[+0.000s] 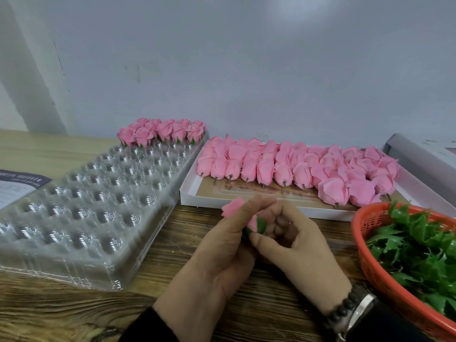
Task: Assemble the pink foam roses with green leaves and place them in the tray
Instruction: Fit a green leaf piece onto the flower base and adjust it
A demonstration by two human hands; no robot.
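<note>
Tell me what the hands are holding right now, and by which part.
One pink foam rose: the left hand grips around its bloom, the right hand pinches the green leaf at its base.

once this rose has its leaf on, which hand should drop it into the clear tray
Probably the left hand: it grips the pink rose, and the clear tray lies on its side. The right hand, pinching the green leaf, sits nearer the orange basket.

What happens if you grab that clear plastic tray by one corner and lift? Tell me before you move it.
The clear plastic tray looks thin and moulded, so it would probably flex or sag from one corner. It seems light, mostly empty cups, so a push likely slides it on the wooden table. The finished roses stand only at its far end, so tilting might spill them.
</note>
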